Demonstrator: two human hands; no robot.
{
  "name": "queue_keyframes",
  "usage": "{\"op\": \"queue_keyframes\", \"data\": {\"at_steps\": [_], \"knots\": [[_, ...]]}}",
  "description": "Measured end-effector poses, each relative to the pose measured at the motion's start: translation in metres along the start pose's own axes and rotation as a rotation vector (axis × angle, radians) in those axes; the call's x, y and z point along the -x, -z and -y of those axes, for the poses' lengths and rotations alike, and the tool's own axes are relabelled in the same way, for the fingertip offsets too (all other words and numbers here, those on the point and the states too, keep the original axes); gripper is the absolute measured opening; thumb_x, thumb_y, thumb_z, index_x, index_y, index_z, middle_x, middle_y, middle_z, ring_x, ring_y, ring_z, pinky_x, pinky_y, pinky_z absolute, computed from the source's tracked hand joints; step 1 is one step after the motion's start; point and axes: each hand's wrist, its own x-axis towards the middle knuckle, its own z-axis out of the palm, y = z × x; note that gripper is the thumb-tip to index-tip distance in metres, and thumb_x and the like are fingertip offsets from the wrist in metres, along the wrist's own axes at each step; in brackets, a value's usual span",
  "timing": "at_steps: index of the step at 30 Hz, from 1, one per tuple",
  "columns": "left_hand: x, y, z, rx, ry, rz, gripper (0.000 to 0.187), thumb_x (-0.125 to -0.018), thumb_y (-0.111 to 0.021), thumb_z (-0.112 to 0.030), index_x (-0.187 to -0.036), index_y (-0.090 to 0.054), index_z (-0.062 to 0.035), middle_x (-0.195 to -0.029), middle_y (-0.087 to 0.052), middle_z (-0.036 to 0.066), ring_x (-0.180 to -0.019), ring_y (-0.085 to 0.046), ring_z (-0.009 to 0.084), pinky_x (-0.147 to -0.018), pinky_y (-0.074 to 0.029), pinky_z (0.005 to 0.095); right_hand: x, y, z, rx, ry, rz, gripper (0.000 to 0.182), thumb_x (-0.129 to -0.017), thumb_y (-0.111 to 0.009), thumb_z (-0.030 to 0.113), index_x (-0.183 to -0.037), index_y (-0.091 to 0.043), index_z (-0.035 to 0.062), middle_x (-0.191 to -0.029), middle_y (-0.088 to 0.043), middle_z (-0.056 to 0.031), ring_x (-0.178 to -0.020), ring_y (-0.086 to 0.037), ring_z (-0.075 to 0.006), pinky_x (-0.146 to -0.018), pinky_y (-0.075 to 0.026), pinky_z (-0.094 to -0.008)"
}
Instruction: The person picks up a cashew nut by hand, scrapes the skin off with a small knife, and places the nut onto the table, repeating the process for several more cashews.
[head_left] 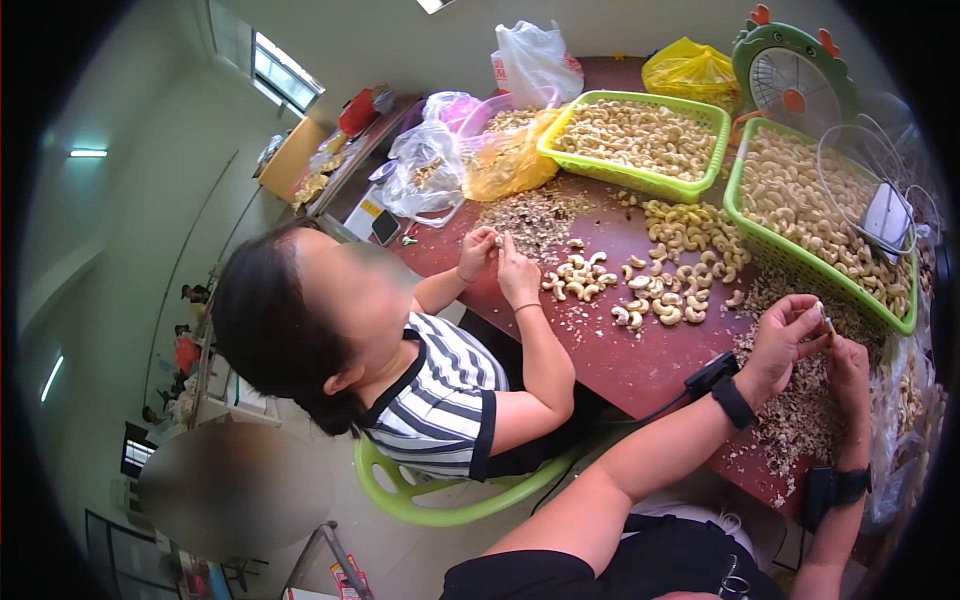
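Note:
My left hand, with a black band and small device at the wrist, is closed in a pinch on a small pale piece that looks like a cashew nut. Close beside it, my right hand is closed too, fingertips meeting those of the left; what it grips is too small to make out. Beneath both hands lies a heap of brown skin flakes on the red table. Loose cashews are piled to the left of my hands. A green basket of cashews stands just beyond them.
A co-worker in a striped shirt sits at left on a green chair, hands together over the table. Another cashew basket, plastic bags, a fan and a white device with cables stand around.

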Motion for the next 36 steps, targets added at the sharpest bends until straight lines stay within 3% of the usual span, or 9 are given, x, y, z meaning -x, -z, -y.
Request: {"op": "queue_keyframes", "data": {"at_steps": [7,13,16,20,30,32,36], "knots": [[-0.002,0.002,-0.002,-0.041,0.0,-0.017,0.018,-0.082,-0.055,-0.009,-0.099,-0.049,-0.0055,-0.087,-0.054,0.001,-0.079,-0.054,0.011,-0.071,-0.051,0.0289,-0.004,0.002,-0.011,0.007,0.046,-0.026,0.041,-0.085,-0.047,0.038,-0.055,-0.046,0.0094,-0.047,-0.035,0.0069,-0.041,-0.028,-0.0032,-0.038,-0.019,-0.0214],[-0.002,-0.002,0.002,-0.068,-0.02,-0.051,0.018,-0.082,-0.053,-0.007,-0.1,-0.05,-0.0044,-0.089,-0.056,0.005,-0.081,-0.056,0.0139,-0.074,-0.051,0.0328,0.008,-0.015,0.035,0.068,-0.15,-0.027,0.039,-0.083,-0.049,0.035,-0.061,-0.057,0.0044,-0.048,-0.04,0.0055,-0.045,-0.034,-0.0039,-0.04,-0.027,-0.0215],[-0.005,0.001,0.006,-0.076,-0.019,-0.029,0.015,-0.084,-0.05,-0.006,-0.099,-0.051,-0.0032,-0.089,-0.058,0.008,-0.084,-0.057,0.0166,-0.078,-0.05,0.035,0.009,-0.015,0.036,0.198,-0.098,-0.11,0.039,-0.082,-0.051,0.034,-0.061,-0.056,0.0019,-0.048,-0.041,0.0041,-0.046,-0.036,-0.0052,-0.041,-0.03,-0.0223],[-0.002,-0.001,0.006,-0.093,-0.022,0.002,0.015,-0.084,-0.048,-0.004,-0.099,-0.051,-0.003,-0.091,-0.058,0.009,-0.087,-0.057,0.0184,-0.082,-0.048,0.0363,0.01,-0.01,0.046,0.136,-0.156,-0.043,0.041,-0.081,-0.051,0.034,-0.06,-0.055,-0.0001,-0.048,-0.042,0.0026,-0.047,-0.036,-0.0057,-0.042,-0.031,-0.0235],[-0.001,-0.002,0.005,-0.14,-0.025,-0.061,0.017,-0.083,-0.05,-0.005,-0.1,-0.051,-0.003,-0.089,-0.058,0.009,-0.086,-0.058,0.0203,-0.077,-0.051,0.0359,0.011,-0.01,0.043,0.1,-0.084,-0.005,0.041,-0.08,-0.053,0.037,-0.064,-0.059,0.0001,-0.05,-0.049,-0.0012,-0.048,-0.043,-0.0077,-0.045,-0.037,-0.0231],[-0.001,-0.004,0.006,-0.152,-0.039,-0.074,0.018,-0.083,-0.051,-0.004,-0.1,-0.051,-0.0016,-0.09,-0.058,0.007,-0.083,-0.058,0.0169,-0.075,-0.052,0.0357,0.01,-0.008,0.04,0.116,-0.065,0.015,0.039,-0.08,-0.054,0.036,-0.065,-0.06,0.0005,-0.051,-0.051,-0.0016,-0.048,-0.045,-0.0078,-0.046,-0.038,-0.023],[-0.001,-0.005,0.009,-0.176,-0.075,-0.074,0.016,-0.083,-0.051,-0.005,-0.098,-0.051,-0.0016,-0.089,-0.058,0.009,-0.084,-0.058,0.0188,-0.076,-0.051,0.0341,0.01,-0.008,0.04,0.121,-0.061,-0.006,0.039,-0.08,-0.054,0.036,-0.064,-0.059,0.0004,-0.05,-0.049,-0.0009,-0.047,-0.044,-0.0073,-0.045,-0.037,-0.0231]]}}
